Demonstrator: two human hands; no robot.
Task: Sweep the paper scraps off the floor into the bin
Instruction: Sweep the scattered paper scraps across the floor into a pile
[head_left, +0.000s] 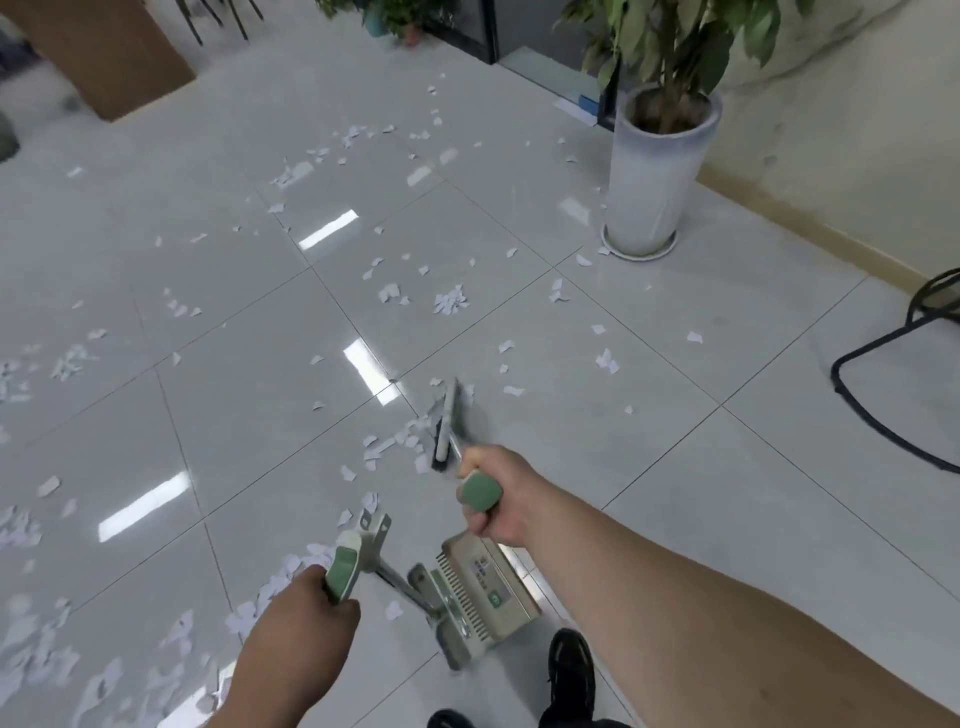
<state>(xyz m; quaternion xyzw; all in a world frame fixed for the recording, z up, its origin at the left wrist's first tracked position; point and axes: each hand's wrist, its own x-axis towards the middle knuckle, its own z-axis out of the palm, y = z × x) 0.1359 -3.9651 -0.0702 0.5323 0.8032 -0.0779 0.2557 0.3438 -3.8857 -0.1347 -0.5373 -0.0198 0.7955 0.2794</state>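
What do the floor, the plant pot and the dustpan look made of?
Floor: glossy glazed tile, judging by grout lines and sharp light reflections. Plant pot: probably glazed ceramic, smooth white sheen. Dustpan: likely moulded plastic, matte beige with comb teeth.

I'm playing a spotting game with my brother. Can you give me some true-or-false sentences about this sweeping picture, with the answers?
1. The right hand holds the broom. True.
2. The left hand holds nothing. False: it holds the green handle of the dustpan.
3. Paper scraps lie scattered over the floor. True.
4. The plant grows in a black pot. False: its pot is tall and white.
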